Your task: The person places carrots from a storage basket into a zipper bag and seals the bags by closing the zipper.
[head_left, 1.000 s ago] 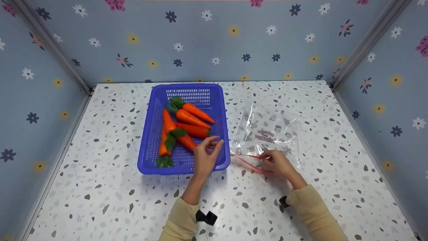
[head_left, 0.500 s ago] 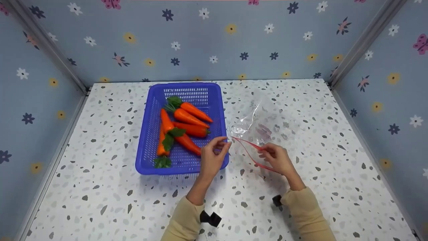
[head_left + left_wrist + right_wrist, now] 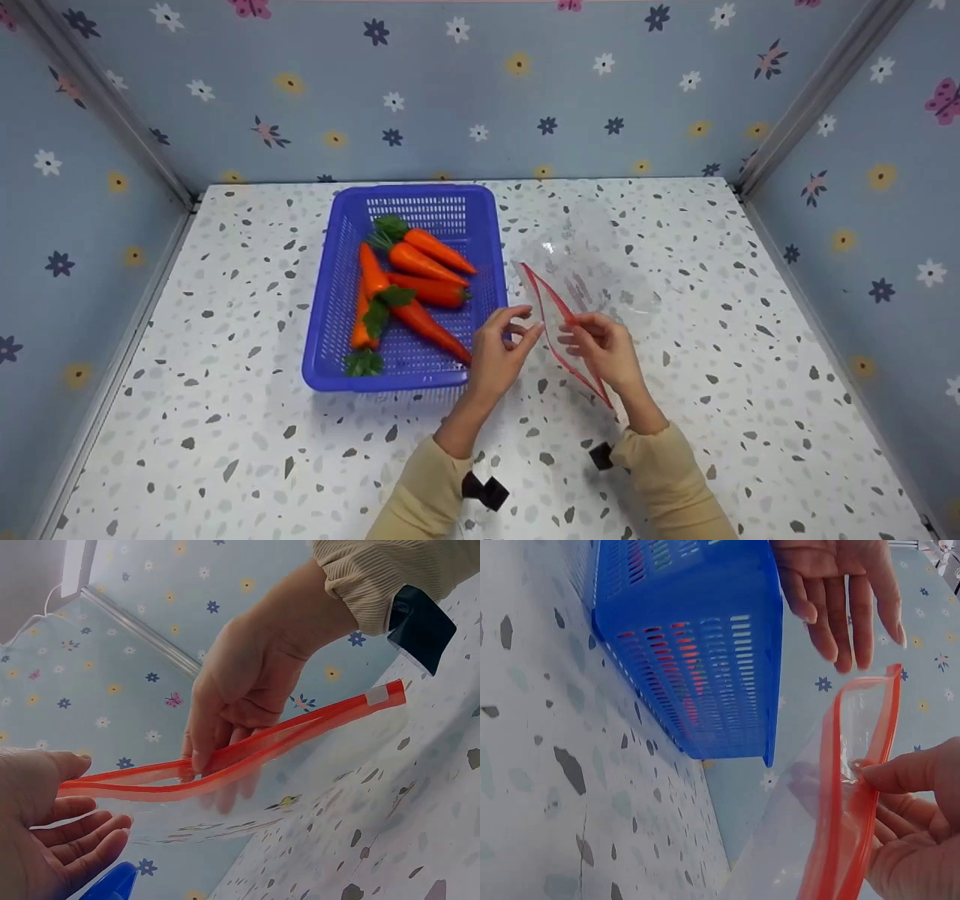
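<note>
A clear zip bag [image 3: 600, 262] with a red zip strip is raised at its mouth to the right of the basket. My right hand [image 3: 611, 356] pinches the far side of that strip between thumb and fingers, and the mouth gapes. My left hand [image 3: 501, 356] hovers over the basket's right rim, fingers loosely bent, nothing in them. In the right wrist view a small gap shows between the left hand [image 3: 840, 592] and the strip's end. A white tab [image 3: 377, 694] sits near one end of the strip in the left wrist view.
A blue plastic basket [image 3: 315, 315] stands left of the bag. Inside lie several orange carrots [image 3: 427, 265] with green tops. Flower-patterned panels [image 3: 480, 90] enclose the speckled white table [image 3: 247, 420] at the back and sides.
The right hand has lifted and turned the bag's mouth, which stands more upright and gapes wider. The left hand has moved right, from over the basket towards the strip.
</note>
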{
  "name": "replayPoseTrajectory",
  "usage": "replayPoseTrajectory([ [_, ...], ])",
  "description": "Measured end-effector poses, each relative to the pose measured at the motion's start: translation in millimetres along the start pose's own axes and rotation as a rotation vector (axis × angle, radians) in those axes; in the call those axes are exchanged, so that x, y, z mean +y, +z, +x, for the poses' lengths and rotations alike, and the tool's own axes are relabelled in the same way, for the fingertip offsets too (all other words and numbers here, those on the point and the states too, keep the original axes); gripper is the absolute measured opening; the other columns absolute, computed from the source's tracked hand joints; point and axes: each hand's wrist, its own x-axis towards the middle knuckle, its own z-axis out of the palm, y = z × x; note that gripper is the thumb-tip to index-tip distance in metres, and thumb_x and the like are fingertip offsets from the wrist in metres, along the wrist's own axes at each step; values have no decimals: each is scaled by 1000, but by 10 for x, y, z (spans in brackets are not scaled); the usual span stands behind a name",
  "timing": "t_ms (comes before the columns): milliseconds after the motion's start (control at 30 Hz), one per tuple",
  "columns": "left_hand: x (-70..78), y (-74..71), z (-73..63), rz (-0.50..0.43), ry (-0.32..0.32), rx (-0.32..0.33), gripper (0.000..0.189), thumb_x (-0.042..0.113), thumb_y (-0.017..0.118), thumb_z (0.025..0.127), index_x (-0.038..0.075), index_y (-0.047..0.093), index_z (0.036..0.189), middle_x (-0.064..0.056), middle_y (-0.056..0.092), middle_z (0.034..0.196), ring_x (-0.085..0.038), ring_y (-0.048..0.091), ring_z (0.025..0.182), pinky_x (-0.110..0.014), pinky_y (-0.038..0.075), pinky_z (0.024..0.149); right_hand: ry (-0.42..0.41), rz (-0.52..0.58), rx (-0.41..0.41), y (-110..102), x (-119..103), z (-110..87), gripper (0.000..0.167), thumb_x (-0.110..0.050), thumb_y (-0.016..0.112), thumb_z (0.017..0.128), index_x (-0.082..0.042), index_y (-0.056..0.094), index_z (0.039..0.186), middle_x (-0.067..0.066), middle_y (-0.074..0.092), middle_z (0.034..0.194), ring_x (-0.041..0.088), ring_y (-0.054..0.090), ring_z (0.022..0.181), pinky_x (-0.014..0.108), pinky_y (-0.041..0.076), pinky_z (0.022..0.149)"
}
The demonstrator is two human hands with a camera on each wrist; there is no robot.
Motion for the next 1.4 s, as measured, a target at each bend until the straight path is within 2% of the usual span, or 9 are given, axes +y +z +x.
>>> replayPoseTrajectory([
  [100, 11, 37, -2, 7, 6, -20, 37, 17, 64, 82, 1, 56, 114, -15, 55, 107, -21, 60, 80, -27, 50, 60, 7, 72, 29, 52, 4, -2, 17, 7, 48, 87, 18, 52, 99, 32, 58, 92, 41, 60, 79, 38, 51, 63],
  [333, 1, 112, -10, 39, 44, -44, 51, 20, 64, 82, 4, 46, 127, -16, 49, 116, -24, 59, 87, -23, 50, 62, 28, 184, 80, 133, 43, 21, 20, 1, 51, 87, 17, 52, 99, 26, 59, 95, 22, 64, 75, 35, 51, 64],
  [467, 14, 132, -7, 49, 56, -37, 52, 17, 63, 83, 4, 43, 129, -16, 48, 117, -23, 59, 85, -22, 50, 62, 30, 212, 79, 151, -15, 35, 19, 0, 53, 87, 17, 52, 96, 26, 59, 95, 21, 64, 72, 35, 51, 63],
  [600, 41, 119, 5, 53, 54, -7, 46, 11, 61, 84, 2, 47, 126, -13, 53, 109, -16, 60, 81, -20, 50, 61, 33, 173, 68, 138, -97, 64, 17, -1, 53, 87, 15, 54, 94, 24, 60, 92, 24, 64, 73, 34, 52, 60],
  [800, 44, 61, 26, 38, 71, 41, 30, 6, 58, 85, -4, 56, 114, -10, 62, 82, -12, 61, 62, -20, 49, 55, -21, 44, 43, 98, -364, 71, 13, 3, 55, 84, 15, 57, 90, 28, 59, 83, 32, 63, 67, 32, 51, 53],
  [933, 68, 6, 39, 14, 72, 84, 21, 0, 56, 84, -10, 60, 102, -13, 62, 71, -19, 60, 52, -22, 49, 49, -54, -47, 80, 57, -497, 91, 10, 6, 59, 80, 14, 59, 85, 27, 59, 77, 23, 61, 56, 29, 51, 50],
  [1033, 204, -63, 30, 9, 60, 110, 15, -3, 55, 84, -12, 62, 94, -17, 61, 66, -22, 58, 48, -21, 48, 46, -71, -49, 111, 7, -542, 108, 9, 6, 61, 78, 14, 59, 82, 24, 58, 73, 18, 59, 50, 30, 50, 48],
  [1167, 381, -155, 19, 41, 21, 124, 11, -4, 55, 84, -12, 63, 86, -19, 60, 62, -20, 55, 45, -16, 44, 43, -126, 20, 134, -98, -404, 160, 13, 3, 64, 78, 14, 60, 82, 19, 59, 69, 18, 57, 46, 30, 49, 46],
  [1400, 357, -257, 43, 12, -85, 115, 13, -4, 54, 85, -13, 62, 83, -20, 59, 60, -29, 57, 46, -24, 47, 42, -212, 198, 153, -442, 234, 367, 9, 2, 66, 76, 6, 64, 83, 19, 60, 68, 24, 58, 47, 31, 48, 43],
])
